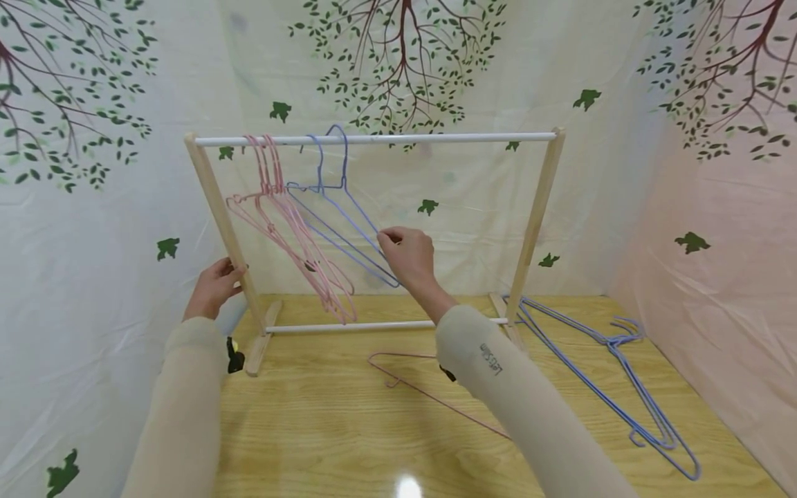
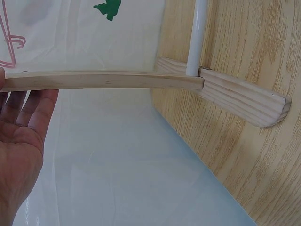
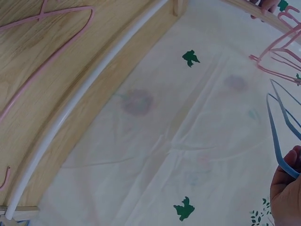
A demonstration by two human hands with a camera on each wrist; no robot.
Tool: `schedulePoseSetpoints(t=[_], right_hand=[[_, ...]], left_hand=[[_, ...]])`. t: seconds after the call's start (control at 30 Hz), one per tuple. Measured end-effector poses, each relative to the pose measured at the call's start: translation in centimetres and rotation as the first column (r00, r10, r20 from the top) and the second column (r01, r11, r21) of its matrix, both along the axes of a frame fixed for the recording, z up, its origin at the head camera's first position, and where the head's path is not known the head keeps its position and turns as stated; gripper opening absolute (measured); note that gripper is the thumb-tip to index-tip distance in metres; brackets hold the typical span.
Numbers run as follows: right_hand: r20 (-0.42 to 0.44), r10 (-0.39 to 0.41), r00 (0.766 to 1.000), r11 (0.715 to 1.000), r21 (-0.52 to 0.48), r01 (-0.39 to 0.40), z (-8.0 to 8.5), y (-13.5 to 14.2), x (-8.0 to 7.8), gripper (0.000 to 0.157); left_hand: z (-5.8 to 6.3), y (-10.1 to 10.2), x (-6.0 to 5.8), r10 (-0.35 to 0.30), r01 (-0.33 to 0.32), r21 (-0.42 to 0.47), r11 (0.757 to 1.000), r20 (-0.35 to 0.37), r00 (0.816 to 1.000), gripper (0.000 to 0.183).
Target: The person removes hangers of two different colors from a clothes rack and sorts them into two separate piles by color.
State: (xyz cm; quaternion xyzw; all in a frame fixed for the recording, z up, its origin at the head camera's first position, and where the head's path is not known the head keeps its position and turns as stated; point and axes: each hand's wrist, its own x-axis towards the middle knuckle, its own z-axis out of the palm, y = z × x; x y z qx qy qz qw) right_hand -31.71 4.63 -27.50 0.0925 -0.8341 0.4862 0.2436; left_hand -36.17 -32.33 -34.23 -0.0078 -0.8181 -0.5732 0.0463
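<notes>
My right hand (image 1: 411,256) pinches the corner of a blue hanger (image 3: 277,146) whose hook hangs over the rack's white top rail (image 1: 436,139). A second blue hanger (image 1: 320,166) hangs just beside it. Farther left, several pink hangers (image 1: 299,235) hang close together on the same rail. At the left side, my left hand (image 1: 214,283) grips the wooden post (image 2: 108,81) of the rack, its fingers on one side and the thumb on the other.
On the wooden table, a pink hanger (image 1: 423,393) lies partly hidden under my right forearm. Several blue hangers (image 1: 579,373) lie in a pile to the right, by the rack's right post (image 1: 537,221). A white lower bar (image 1: 355,326) joins the rack's feet.
</notes>
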Motion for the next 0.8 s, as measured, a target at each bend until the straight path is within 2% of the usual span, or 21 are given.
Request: schedulePoseSetpoints(t=[0.43,0.8], right_hand=[[-0.116,-0.073,0.991,0.997,-0.048,0.068,-0.8,3.5,-0.2,0.018],[-0.144,-0.068,0.987,0.983,-0.176,0.042,-2.6,8.4,0.5,0.018]], left_hand=[[-0.2,-0.1,-0.1,-0.017,0.016,-0.005,1.000,-0.016,1.000,0.061],[-0.4,0.2,-0.1,-0.002,0.002,-0.009,1.000,-0.021,1.000,0.061]])
